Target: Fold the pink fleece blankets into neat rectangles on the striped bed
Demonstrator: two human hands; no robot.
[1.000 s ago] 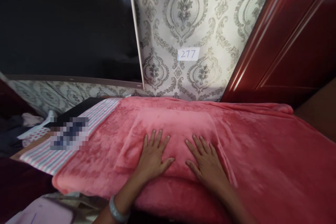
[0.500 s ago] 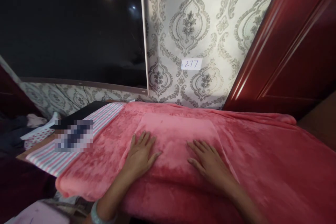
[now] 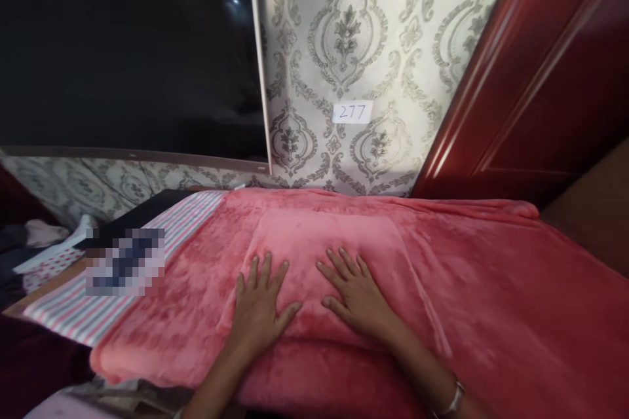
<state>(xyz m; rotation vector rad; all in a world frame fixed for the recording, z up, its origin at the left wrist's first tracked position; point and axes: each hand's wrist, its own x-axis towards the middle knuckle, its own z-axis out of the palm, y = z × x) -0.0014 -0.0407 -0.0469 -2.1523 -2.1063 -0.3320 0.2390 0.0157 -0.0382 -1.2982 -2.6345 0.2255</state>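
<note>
Head view: a folded pink cloth (image 3: 324, 232) lies on a pink cover (image 3: 515, 314), which spreads out past it on both sides.
Bangle (image 3: 455, 398): on the right wrist, nearer than the cloth; it is best held clear so that it does not drag across the pile.
Near edge: the cloth's front is shadowed and soft-looking; it seems the likeliest place to bunch, so pressure should ease off there.
Left hand (image 3: 258, 308): palm down near the cloth's left edge, fingers spread, gripping nothing.
Right hand (image 3: 356, 301): palm down on the cloth, right of its middle, fingers likewise spread, apart from the left.
Thumbs: they point inward across a gap mid-cloth; that strip deserves a pass as well.
Stroke: the step looks like pressing the cloth flat; even weight on both palms, working from the middle outward, should push the air out without shifting the layers. How many layers there are cannot be told.
Right edge: a pale raised line runs along it; a palm drawn down that side would help square it.
Far edge: beyond the fingertips and fairly straight, so a good guide for lining up the rest.
Striped sheet (image 3: 194, 213): left of the cloth, well apart.
Tag (image 3: 352, 112): beyond the cloth, on the wall (image 3: 354, 26), reading 277.
</note>
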